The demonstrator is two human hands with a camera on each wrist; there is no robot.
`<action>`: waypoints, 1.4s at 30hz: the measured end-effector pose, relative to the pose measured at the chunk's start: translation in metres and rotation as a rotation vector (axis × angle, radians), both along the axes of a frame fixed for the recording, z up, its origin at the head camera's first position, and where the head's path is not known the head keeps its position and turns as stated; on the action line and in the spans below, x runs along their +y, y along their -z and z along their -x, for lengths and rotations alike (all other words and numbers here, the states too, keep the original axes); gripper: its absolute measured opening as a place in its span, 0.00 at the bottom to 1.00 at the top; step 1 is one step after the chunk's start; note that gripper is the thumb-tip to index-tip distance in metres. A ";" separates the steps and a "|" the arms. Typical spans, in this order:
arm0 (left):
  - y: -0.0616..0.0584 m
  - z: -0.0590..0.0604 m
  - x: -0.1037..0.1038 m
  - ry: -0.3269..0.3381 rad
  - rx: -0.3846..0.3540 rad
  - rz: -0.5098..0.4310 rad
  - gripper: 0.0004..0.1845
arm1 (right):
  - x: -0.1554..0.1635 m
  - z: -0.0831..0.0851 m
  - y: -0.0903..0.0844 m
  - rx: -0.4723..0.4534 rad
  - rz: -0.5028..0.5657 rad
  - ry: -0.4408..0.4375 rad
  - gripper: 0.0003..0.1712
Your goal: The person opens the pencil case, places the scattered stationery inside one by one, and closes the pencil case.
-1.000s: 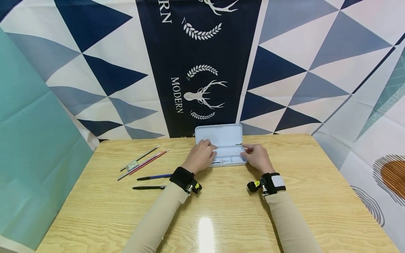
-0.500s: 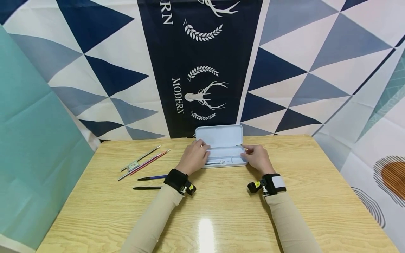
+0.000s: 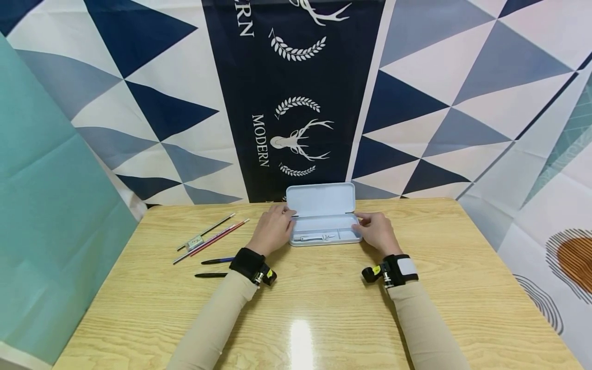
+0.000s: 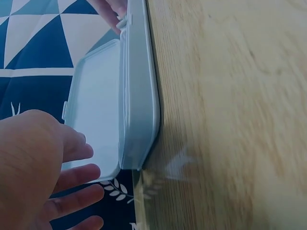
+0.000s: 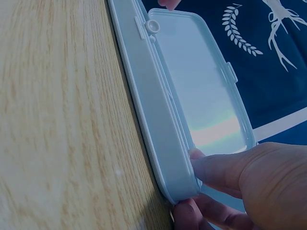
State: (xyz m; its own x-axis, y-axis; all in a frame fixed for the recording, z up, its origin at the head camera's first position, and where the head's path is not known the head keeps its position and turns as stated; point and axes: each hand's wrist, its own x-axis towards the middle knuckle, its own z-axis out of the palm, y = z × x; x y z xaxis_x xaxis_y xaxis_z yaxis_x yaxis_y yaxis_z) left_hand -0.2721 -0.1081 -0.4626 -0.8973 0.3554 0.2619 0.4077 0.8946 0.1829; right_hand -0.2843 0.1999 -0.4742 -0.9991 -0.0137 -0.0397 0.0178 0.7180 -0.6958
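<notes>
Head view: pale blue plastic pencil case lies open mid-table; right hand pinches its right end, left hand hovers with loose fingers beside its left end, pens and pencils farther left.

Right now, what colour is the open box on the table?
The pencil box is pale blue-grey, lid and tray alike; the head view shows it best.

The head view looks forward and down from above the bench's near edge, far enough to cover its whole top. Each wrist view sits low at bench level, close to one end of the open case, which all three views share.
</notes>
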 end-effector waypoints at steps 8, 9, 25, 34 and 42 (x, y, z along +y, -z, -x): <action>0.018 0.011 -0.016 0.022 0.069 -0.043 0.17 | 0.001 0.000 0.000 0.000 0.001 -0.004 0.29; 0.020 0.011 -0.018 0.029 0.083 -0.049 0.17 | 0.001 -0.001 0.000 0.001 0.001 -0.003 0.29; 0.019 0.002 -0.051 -0.056 0.116 -0.021 0.15 | 0.001 -0.002 0.000 -0.007 0.014 0.005 0.28; 0.007 -0.011 -0.065 -0.071 0.082 -0.025 0.15 | 0.000 -0.002 0.000 0.017 0.002 0.002 0.28; 0.008 -0.020 -0.089 -0.087 0.090 -0.011 0.15 | 0.001 0.000 0.001 0.005 -0.001 0.008 0.28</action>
